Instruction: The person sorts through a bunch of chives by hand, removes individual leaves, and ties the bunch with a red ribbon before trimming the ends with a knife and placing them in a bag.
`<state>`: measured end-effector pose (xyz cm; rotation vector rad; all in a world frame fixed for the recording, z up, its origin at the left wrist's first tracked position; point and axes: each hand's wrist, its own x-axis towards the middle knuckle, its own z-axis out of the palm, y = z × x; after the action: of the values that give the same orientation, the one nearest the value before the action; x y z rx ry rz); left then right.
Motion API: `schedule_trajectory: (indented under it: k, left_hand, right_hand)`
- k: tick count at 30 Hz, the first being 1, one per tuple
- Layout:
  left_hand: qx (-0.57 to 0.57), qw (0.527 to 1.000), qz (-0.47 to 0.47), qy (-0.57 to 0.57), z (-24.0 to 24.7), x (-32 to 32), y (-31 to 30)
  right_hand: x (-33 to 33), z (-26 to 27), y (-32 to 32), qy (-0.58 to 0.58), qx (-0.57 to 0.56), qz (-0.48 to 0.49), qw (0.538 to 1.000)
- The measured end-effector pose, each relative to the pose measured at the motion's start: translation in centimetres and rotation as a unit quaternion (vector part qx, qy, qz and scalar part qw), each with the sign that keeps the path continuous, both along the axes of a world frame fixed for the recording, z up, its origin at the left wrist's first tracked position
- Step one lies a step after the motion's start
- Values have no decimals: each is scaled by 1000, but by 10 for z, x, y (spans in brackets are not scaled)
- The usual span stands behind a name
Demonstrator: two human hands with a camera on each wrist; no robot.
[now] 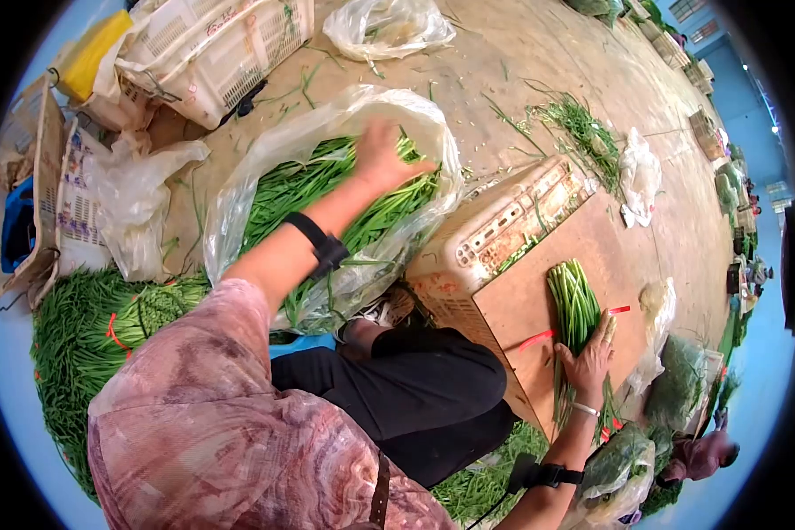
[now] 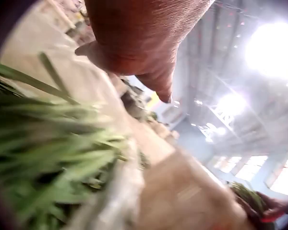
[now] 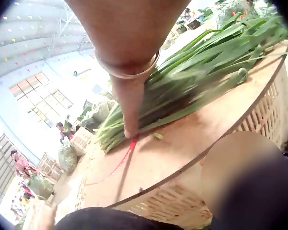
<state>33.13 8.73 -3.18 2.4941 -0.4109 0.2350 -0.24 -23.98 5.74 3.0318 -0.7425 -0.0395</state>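
Observation:
My right hand (image 1: 587, 358) holds a bundle of garlic chives (image 1: 574, 296) down on a brown board (image 1: 521, 296), thumb on one side and fingers on the other. Under the bundle runs a red tie strip (image 1: 537, 339), its two ends sticking out; the right wrist view shows the strip (image 3: 116, 168) beside a fingertip. Over a clear plastic bag (image 1: 230, 208) full of loose garlic chives (image 1: 283, 190), my left hand (image 1: 384, 163) is spread and blurred, with nothing in it. In the left wrist view, the loose chives (image 2: 53, 153) lie below the hand (image 2: 134, 43).
The board lies on an upturned plastic crate (image 1: 503, 221). Tied chives (image 1: 155, 318) are heaped at the left, below white crates (image 1: 216, 57). Scraps of greens (image 1: 583, 132) and a plastic bag (image 1: 640, 177) litter the floor. Another person (image 1: 702, 455) is at the far right.

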Motion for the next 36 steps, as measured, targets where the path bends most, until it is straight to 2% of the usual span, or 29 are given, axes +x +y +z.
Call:
schedule_trajectory:
  k: [1, 2, 4, 6, 8, 10, 13, 16, 18, 20, 22, 23, 24, 26, 27, 28, 30, 31, 33, 34, 36]
  left_hand:
    - [88, 989, 81, 89, -14, 16, 20]
    - [116, 968, 60, 216, -21, 29, 36]
    - [170, 943, 46, 282, -33, 31, 41]
    - [186, 934, -47, 301, -38, 30, 21]
    - [208, 935, -100, 268, -24, 10, -4]
    - [260, 935, -125, 207, -30, -17, -22]
    - [284, 945, -132, 90, -75, -51, -36]
    - [263, 954, -138, 43, -98, -36, -24]
    - [179, 964, -121, 156, -65, -9, -4]
    - [116, 972, -86, 186, -60, 18, 11]
    - [46, 955, -129, 263, -94, 58, 22]
    - [3, 960, -120, 251, -97, 68, 29]
    - [-108, 951, -128, 260, -100, 75, 37]
    - [-216, 883, -193, 370, -91, 87, 51]
    - [-250, 860, -157, 417, -89, 88, 55]
    - [-306, 811, -134, 480, -98, 95, 61]
    - [-398, 756, -121, 506, -97, 91, 74]
    - [-397, 756, -121, 507, -98, 90, 77]
    - [-472, 688, -145, 532, -102, 89, 83]
    - [-472, 688, -145, 532, -100, 87, 85]
    - [-452, 702, -143, 531, -92, 86, 84]
  right_hand:
    - [1, 6, 5, -15, -4, 6, 1000]
    - [3, 11, 9, -31, -9, 14, 999]
    - [9, 18, 25, -49, -16, 26, 998]
    - [15, 29, 45, -94, 37, 50, 994]
    - [17, 32, 55, -93, 13, 77, 993]
    - [20, 35, 67, -128, 40, 78, 988]
    - [23, 36, 82, -133, 52, 57, 988]
    - [24, 35, 90, -134, 52, 50, 988]
    - [30, 35, 93, -111, 62, 24, 992]
    - [42, 42, 104, -113, 74, 23, 991]
    - [56, 44, 112, -115, 88, 20, 989]
    - [62, 44, 115, -132, 105, 41, 985]
    - [69, 43, 119, -150, 123, 61, 979]
    - [85, 44, 134, -174, 161, 72, 969]
    - [92, 41, 138, -183, 171, 85, 964]
    - [98, 37, 143, -190, 182, 97, 960]
    - [115, 40, 162, -193, 200, 113, 954]
    - [125, 39, 172, -189, 236, 103, 948]
    - [146, 29, 188, -183, 319, 78, 927]
    - [157, 24, 194, -149, 342, 61, 926]
    - [184, 6, 208, -136, 451, 38, 882]
